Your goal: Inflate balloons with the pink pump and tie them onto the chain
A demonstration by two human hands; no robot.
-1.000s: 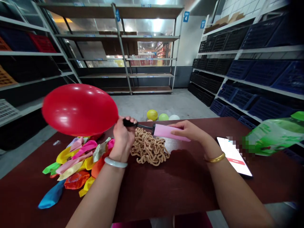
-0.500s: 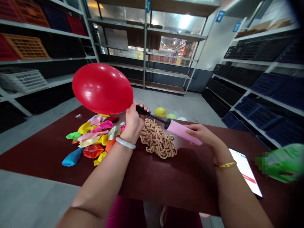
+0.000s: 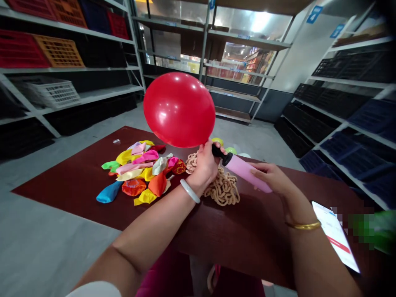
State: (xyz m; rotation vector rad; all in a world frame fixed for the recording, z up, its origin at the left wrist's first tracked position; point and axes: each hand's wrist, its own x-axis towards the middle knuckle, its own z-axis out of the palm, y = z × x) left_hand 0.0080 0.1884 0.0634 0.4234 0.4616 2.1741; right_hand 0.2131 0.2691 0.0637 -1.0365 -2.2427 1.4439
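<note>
Your left grip [image 3: 206, 165] pinches the red balloon [image 3: 179, 109] by its neck onto the black tip of the pink pump [image 3: 241, 167], likely so no air leaks; your right grip [image 3: 269, 177] wraps the pump body.

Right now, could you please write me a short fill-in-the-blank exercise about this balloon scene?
The inflated balloon held by the left hand is ____.
The right hand grips a ____ pump.
The phone lies on the table beside the person's ____ arm.
Missing words: red; pink; right.
</note>
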